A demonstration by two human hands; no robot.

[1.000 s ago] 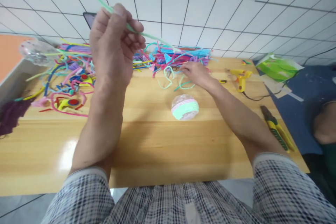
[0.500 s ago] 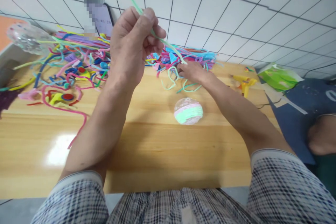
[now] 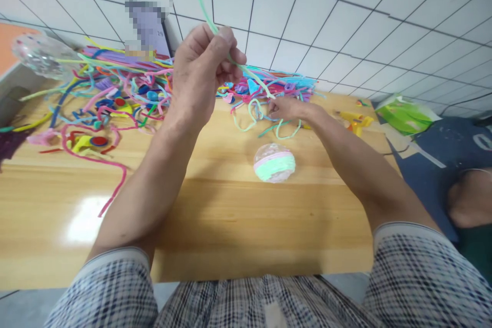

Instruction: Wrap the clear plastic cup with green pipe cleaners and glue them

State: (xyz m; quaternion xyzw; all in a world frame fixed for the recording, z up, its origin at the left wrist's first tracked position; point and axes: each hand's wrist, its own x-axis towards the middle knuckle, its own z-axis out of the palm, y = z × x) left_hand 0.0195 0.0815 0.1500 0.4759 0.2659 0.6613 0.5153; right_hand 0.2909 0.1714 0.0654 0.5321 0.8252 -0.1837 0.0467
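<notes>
My left hand [image 3: 207,66] is raised over the table, closed in a pinch around a light green pipe cleaner [image 3: 255,78]. One part of that pipe cleaner rises past the top edge of the view; the other slants down to my right hand [image 3: 286,108]. There my right fingers are closed on it, at the front of the heap, with pale green loops hanging beside and below them. Nearer to me on the table rests a clear ball [image 3: 274,164], its middle wrapped in mint green and pale pink strands.
Heaps of coloured pipe cleaners [image 3: 126,74] lie along the wall, and a red one [image 3: 123,179] trails forward. A phone [image 3: 154,31] leans behind them. A yellow glue gun [image 3: 355,120] and a green package [image 3: 405,113] are at right. Another person's limb [image 3: 471,197] shows at the right edge.
My left hand has moved slightly right and down with the pipe cleaner. My right hand has shifted a little right and toward me, and the loops beneath have moved with it.
</notes>
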